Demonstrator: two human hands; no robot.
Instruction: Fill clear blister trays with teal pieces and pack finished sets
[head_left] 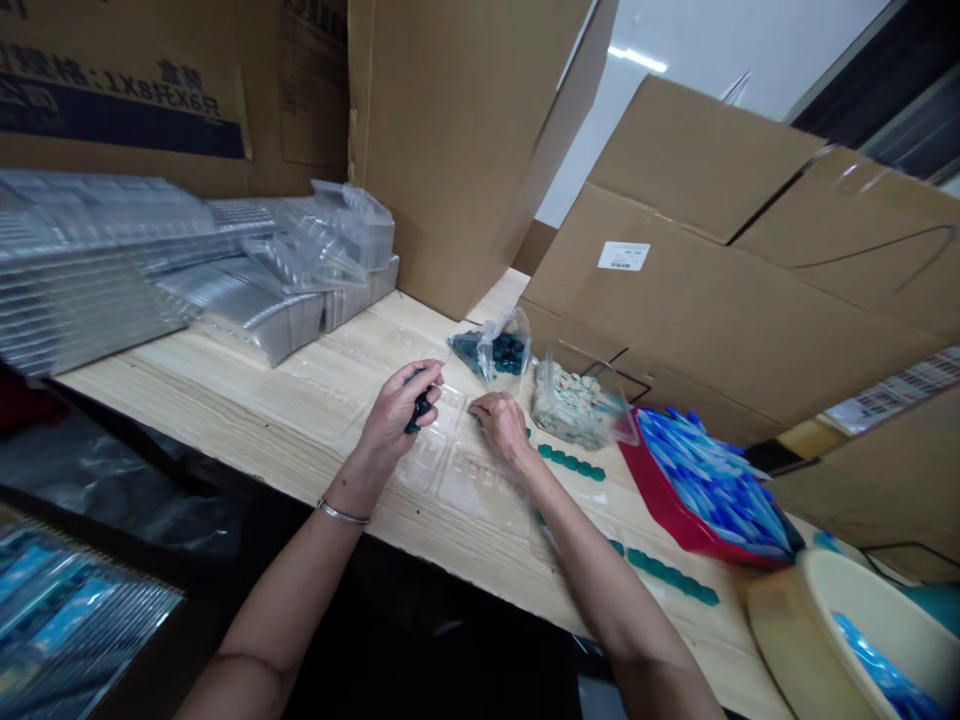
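My left hand [401, 405] is curled around several small dark green pieces [418, 410], which show between the fingers and palm. Close by on the right, my right hand [501, 425] is pinched low over the clear plastic trays [476, 480] lying on the table. What its fingertips hold is too small and hidden to make out. Just beyond the hands sits a clear plastic bag [499, 345] of dark teal pieces. A row of green pieces [571, 462] lies right of my right hand, and another green row [671, 577] is nearer my right forearm.
Stacked clear plastic trays [255, 300] stand at the left. A clear box of pale pieces [577, 400], a red tray of blue items [660, 510] and a cream tub [795, 620] line the right side. Cardboard boxes [465, 150] rise behind the wooden table [300, 460].
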